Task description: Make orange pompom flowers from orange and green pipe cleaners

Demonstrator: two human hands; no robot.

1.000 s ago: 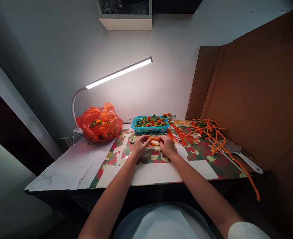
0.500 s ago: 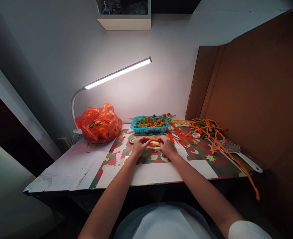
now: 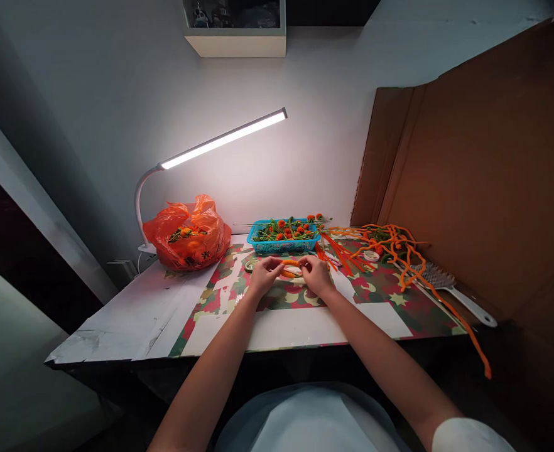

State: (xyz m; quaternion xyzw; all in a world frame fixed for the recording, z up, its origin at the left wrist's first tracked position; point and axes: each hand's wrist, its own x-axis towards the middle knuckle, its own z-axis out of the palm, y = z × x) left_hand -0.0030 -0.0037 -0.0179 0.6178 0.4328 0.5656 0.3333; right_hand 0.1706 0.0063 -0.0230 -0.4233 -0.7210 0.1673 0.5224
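Between my two hands is an orange fuzzy pipe cleaner (image 3: 290,262), bent into a small loop just above the patterned table top. My left hand (image 3: 265,275) pinches its left side with thumb and fingers. On the opposite side my right hand (image 3: 315,274) pinches it the same way. The fingertips partly cover the ends of the loop. Right behind the hands stands a blue plastic basket (image 3: 284,247) full of green-stemmed orange flower heads (image 3: 281,224). A roll of tape (image 3: 251,266) lies by the left hand.
An orange plastic bag (image 3: 187,242) with yellow-orange pieces stands at the left, beside a lit desk lamp (image 3: 225,139). Loose orange pipe cleaners (image 3: 394,242) and a white-handled brush (image 3: 465,301) lie at the right. A cardboard sheet (image 3: 470,176) rises behind them.
Both hands stay in almost the same place. The orange loop between the fingers has shifted slightly, its upper strand a little higher.
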